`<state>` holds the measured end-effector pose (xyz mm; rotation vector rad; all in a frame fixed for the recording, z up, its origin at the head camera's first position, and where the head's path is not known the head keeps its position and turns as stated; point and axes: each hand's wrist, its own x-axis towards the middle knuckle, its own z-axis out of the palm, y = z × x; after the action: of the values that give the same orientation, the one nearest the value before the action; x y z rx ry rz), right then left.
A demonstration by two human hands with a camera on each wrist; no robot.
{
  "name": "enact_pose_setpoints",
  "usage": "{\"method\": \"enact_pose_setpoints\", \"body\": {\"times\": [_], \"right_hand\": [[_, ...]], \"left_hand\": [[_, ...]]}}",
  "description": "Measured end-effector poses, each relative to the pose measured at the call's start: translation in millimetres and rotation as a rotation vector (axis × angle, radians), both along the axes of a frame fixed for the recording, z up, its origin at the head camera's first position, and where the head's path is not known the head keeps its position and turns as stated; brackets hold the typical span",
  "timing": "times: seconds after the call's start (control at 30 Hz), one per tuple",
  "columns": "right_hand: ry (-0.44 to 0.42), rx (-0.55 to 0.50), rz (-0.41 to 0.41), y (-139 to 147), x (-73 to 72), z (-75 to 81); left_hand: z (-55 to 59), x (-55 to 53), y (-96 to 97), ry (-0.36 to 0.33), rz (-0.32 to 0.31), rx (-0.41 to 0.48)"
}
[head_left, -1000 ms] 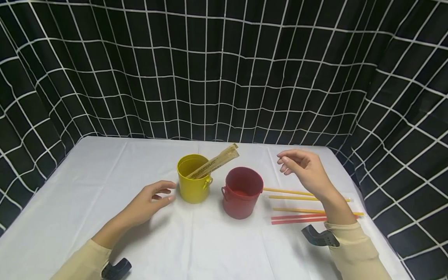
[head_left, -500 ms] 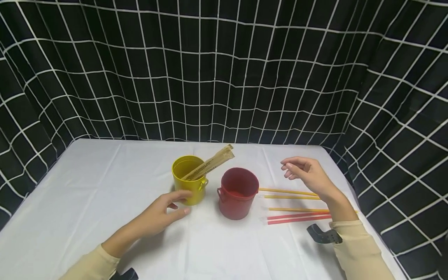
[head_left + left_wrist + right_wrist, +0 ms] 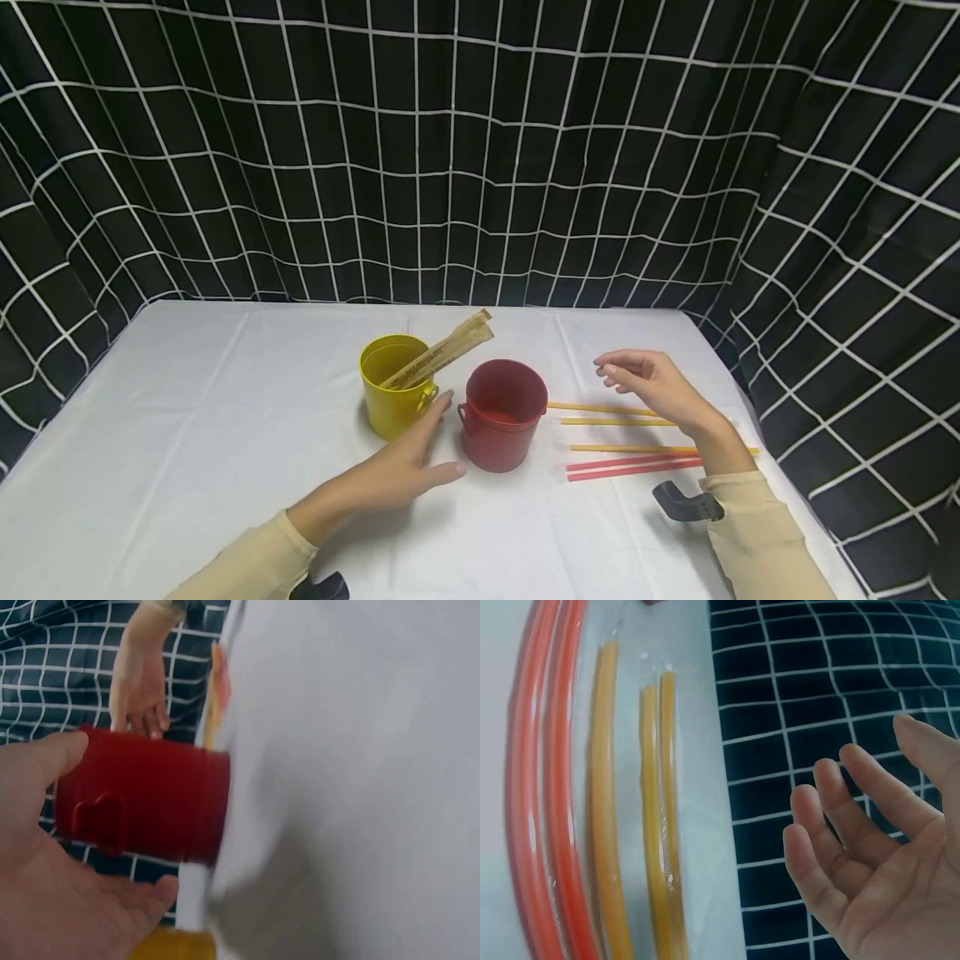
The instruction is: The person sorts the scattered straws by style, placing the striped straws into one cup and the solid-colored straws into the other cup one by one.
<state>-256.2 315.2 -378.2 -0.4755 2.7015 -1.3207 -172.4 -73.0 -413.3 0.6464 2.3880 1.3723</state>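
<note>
So the big change is the left hand [image 3: 393, 477]: a second ago it's off to the left of the yellow pail [image 3: 386, 414], and now it's swung across in front to the near-left side of the red pail [image 3: 498, 443]. I'd guess that makes the red pail the thing being worked on — no actual grip though. The fingers are straight and spread with the thumb apart, and the left wrist view has that pail in line with the gap. Can't tell if they touch it.

Both pails look upright and pretty much where they were on the white tablecloth [image 3: 195, 400]. The paper packets [image 3: 442, 354] still lean out over the yellow rim, tipped right. The straws lie flat, right of the red pail. The right hand [image 3: 656, 387] hangs about where it was, up by the far side of them, fingers loosely bent, nothing in it.

Counts, left to right: one yellow pail, at least two packets in it (they overlap, so no firm number), one red pail, then five clear-wrapped straws — three yellow straws [image 3: 604, 772] and two red straws [image 3: 559, 765], easiest to count from the right wrist. Two hands, both holding nothing.
</note>
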Motion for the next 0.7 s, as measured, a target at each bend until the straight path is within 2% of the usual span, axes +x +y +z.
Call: {"method": "enact_pose_setpoints", "body": {"times": [0.17, 0.33, 0.47, 0.57, 0.7], "right_hand": [[-0.001, 0.023, 0.007, 5, -2.1, -5.9], [-0.002, 0.049, 0.035, 11, -2.9, -9.9], [-0.010, 0.053, 0.055, 14, -3.0, -12.2], [-0.018, 0.060, 0.062, 16, -4.7, -15.3], [-0.049, 0.077, 0.084, 18, -7.1, -18.5]], "left_hand": [[-7.0, -8.1, 19.9, -0.003, 0.009, 0.063], [-19.2, -18.0, 35.3, -0.042, 0.006, 0.212], [-26.5, -22.3, 42.4, -0.091, 0.053, 0.247], [-28.8, -24.5, 46.2, -0.118, 0.102, 0.251], [-29.7, -27.9, 50.0, -0.149, 0.145, 0.300]]}}
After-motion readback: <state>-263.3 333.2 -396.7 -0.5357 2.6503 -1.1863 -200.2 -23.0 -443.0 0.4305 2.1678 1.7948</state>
